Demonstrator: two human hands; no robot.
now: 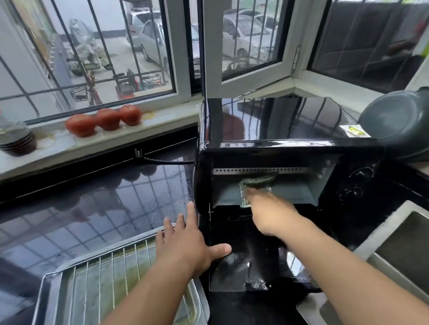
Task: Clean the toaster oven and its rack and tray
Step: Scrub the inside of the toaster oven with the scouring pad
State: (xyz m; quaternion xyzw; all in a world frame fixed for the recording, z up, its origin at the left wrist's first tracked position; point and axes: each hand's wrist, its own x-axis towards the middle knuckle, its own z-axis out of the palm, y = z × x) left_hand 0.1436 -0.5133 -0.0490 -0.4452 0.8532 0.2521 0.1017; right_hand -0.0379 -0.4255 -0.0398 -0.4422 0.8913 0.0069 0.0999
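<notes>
Right hand fingertips, cloth blurred inside oven.

One head-worn wide-angle view looks forward and down, close over the slightly blurred counter.

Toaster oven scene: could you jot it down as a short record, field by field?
toaster oven: black, door folded down open
right hand: reaching inside, holding a green scrubbing pad against the back wall
left hand: fingers straight, thumb on the door's left edge
rack: lying in the tray, left of the oven
windowsill: three tomatoes
</notes>
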